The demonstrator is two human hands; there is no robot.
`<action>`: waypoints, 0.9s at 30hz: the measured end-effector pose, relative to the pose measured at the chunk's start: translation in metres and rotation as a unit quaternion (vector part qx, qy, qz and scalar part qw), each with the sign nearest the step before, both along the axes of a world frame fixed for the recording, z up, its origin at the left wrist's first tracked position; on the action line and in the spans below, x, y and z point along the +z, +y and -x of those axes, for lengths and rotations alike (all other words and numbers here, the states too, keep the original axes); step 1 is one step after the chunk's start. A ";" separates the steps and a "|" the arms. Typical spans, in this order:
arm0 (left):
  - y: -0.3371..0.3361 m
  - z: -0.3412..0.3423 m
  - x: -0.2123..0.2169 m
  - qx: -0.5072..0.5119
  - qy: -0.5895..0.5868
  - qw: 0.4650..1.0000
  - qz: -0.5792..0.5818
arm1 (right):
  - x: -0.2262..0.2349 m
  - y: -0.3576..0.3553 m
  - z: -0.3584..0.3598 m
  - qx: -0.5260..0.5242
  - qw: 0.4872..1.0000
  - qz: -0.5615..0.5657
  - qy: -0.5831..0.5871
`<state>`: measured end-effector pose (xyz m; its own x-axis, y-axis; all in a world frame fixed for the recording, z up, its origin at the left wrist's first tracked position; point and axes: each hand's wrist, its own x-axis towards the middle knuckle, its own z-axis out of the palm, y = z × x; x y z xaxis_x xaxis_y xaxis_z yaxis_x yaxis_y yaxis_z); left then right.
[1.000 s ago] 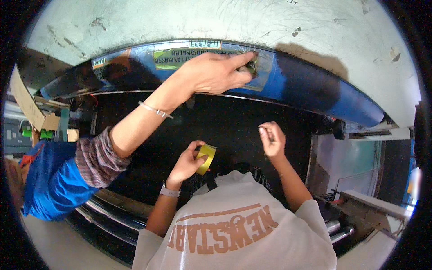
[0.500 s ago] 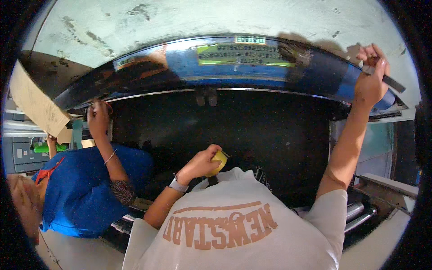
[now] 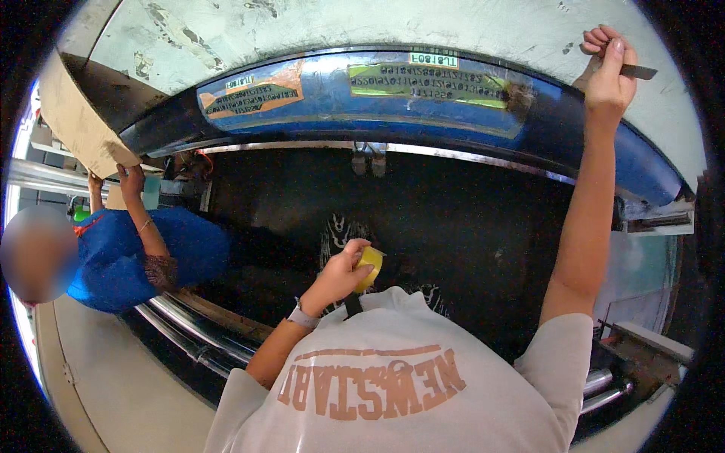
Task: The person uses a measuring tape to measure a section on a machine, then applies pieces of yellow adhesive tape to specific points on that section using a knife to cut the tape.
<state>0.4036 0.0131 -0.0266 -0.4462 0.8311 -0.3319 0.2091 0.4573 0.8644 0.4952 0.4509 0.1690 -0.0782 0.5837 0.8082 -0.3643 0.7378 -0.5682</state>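
Note:
My left hand (image 3: 337, 273) is closed around a roll of yellow tape (image 3: 371, 264), held low in front of my white shirt. Stretched out to the far right, my right hand (image 3: 612, 81) is raised near the pale machine panel. A thin, dark, flat strip like a blade (image 3: 640, 72) is gripped in it, one end jutting out to the right. Below that hand runs a long blue and black cylinder (image 3: 325, 113), bending across the view. Green and orange printed patches lie along its surface.
At the left, a co-worker in a blue top (image 3: 151, 253) holds a tan sheet (image 3: 83, 113) with both hands. Shiny metal rollers (image 3: 200, 328) lie behind that person. The pale panel (image 3: 317, 26) spans the far side, and a metal bracket (image 3: 649, 343) juts out at the right.
My right hand has gone farther away with the dark strip. The co-worker's near hand has left the cylinder's end for the tan sheet. My left hand keeps the tape roll.

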 end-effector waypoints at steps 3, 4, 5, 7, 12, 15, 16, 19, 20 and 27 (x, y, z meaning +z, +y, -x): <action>0.009 -0.010 0.011 0.039 -0.096 0.993 -0.048 | -0.003 0.000 0.000 -0.016 0.999 -0.029 0.005; 0.012 -0.012 0.014 0.040 -0.091 0.993 -0.069 | -0.002 -0.001 0.001 -0.020 0.999 -0.023 0.008; 0.015 -0.014 0.019 0.040 -0.090 0.993 -0.068 | -0.002 -0.002 0.001 -0.026 0.999 -0.017 0.008; 0.019 -0.015 0.026 0.037 -0.089 0.993 -0.067 | -0.005 0.004 0.002 -0.001 1.000 -0.011 0.017; 0.025 -0.005 0.027 0.078 -0.180 0.979 -0.049 | -0.002 0.007 -0.003 0.037 0.999 0.029 0.016; 0.032 0.002 0.024 0.083 -0.191 0.977 -0.053 | 0.000 0.010 -0.006 0.062 0.998 0.012 0.015; 0.036 0.005 0.026 0.081 -0.192 0.976 -0.060 | 0.002 0.009 -0.009 0.051 0.998 0.016 0.020; 0.034 0.008 0.016 0.112 -0.203 0.967 -0.101 | -0.004 -0.002 0.000 0.030 0.999 0.033 0.018; 0.035 0.011 0.013 0.118 -0.207 0.964 -0.119 | -0.003 -0.006 0.001 0.006 0.999 0.033 0.013; 0.031 0.028 0.009 0.136 -0.214 0.958 -0.138 | 0.002 -0.010 -0.001 -0.086 0.996 0.022 -0.012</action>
